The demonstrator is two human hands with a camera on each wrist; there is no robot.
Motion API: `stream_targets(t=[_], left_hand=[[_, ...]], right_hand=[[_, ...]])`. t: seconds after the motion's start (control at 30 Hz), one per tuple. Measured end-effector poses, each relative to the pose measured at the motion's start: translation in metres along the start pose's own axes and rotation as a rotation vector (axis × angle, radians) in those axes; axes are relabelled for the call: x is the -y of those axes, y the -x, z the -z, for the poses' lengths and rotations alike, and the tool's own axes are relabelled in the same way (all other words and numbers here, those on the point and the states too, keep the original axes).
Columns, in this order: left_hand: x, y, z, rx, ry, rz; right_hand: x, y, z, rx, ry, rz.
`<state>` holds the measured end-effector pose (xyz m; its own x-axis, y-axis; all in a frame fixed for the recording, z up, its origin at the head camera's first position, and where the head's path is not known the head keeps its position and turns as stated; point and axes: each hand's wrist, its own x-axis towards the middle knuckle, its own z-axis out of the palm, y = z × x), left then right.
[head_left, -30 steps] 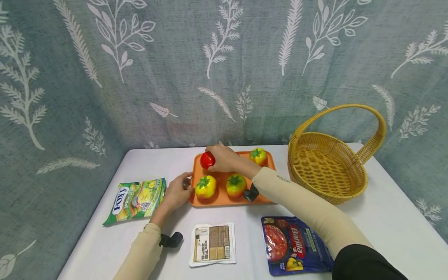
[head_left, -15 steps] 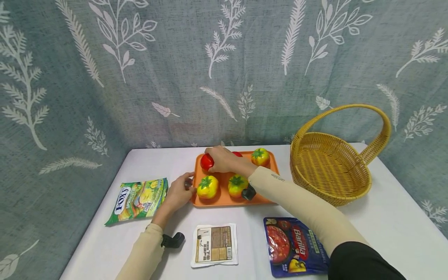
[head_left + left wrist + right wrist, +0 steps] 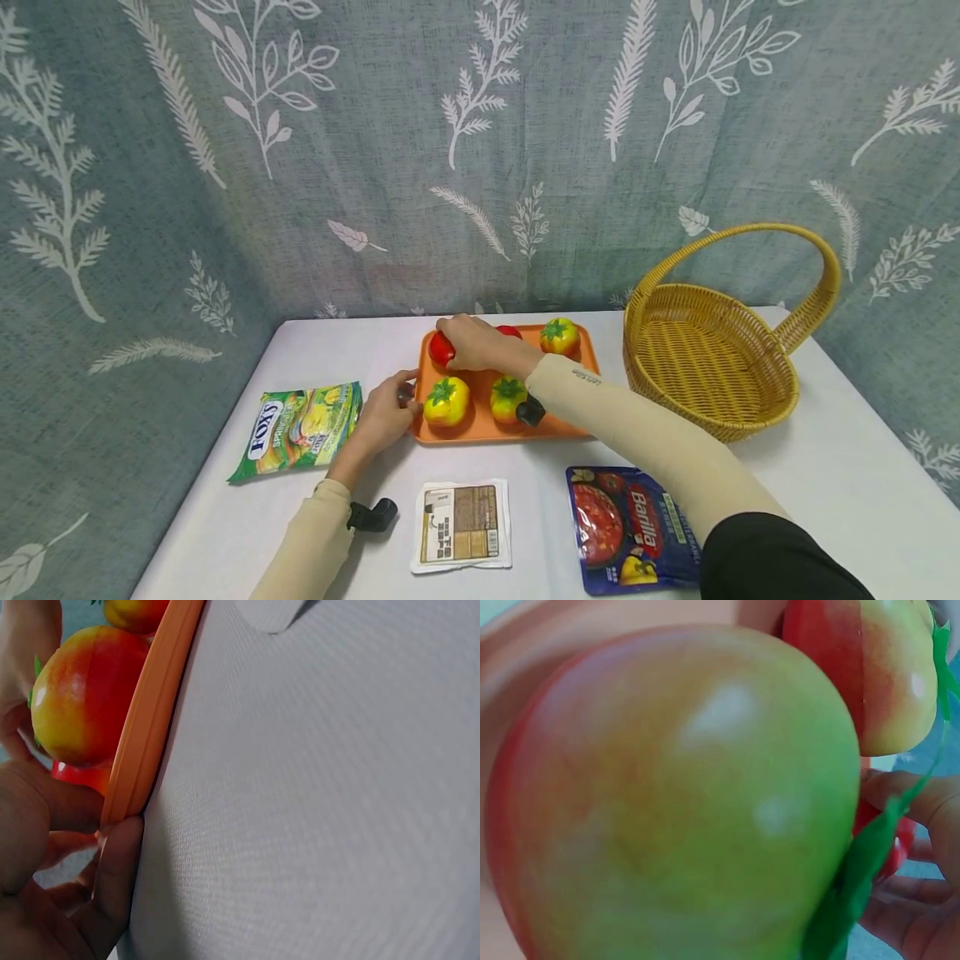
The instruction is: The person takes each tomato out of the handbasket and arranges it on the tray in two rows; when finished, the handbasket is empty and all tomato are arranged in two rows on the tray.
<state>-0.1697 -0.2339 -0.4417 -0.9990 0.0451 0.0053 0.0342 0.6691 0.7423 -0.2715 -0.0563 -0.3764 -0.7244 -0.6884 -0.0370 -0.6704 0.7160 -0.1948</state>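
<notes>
Grasp stage: right hand (image 3: 474,343) curls round the red tomato (image 3: 441,348) while left hand (image 3: 384,411) pinches the tray (image 3: 480,427) rim; lifting clear of neighbouring tomatoes likely follows.

Right grip (image 3: 472,343) curled, left grip (image 3: 384,412) pinching.
</notes>
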Motion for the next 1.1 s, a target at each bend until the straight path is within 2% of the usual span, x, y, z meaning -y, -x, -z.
stream_targets(t=[0.2,0.37,0.63,0.87,1.1], left_hand=[[-0.001,-0.002,-0.002,0.005,-0.004,0.002],[-0.001,-0.005,-0.002,0.004,-0.019,-0.017],[0.005,-0.007,0.003,0.015,0.009,-0.022],[0.013,-0.008,0.014,0.017,0.041,-0.015],[0.02,-0.004,0.024,0.032,0.037,-0.013]], right_hand=[[-0.006,0.004,0.006,-0.024,-0.051,-0.053],[-0.006,0.023,0.022,-0.083,-0.141,-0.05],[0.0,0.087,0.047,-0.193,-0.279,-0.028],[-0.009,0.143,0.053,-0.304,-0.374,-0.017],[-0.015,0.179,0.049,-0.366,-0.401,-0.003]])
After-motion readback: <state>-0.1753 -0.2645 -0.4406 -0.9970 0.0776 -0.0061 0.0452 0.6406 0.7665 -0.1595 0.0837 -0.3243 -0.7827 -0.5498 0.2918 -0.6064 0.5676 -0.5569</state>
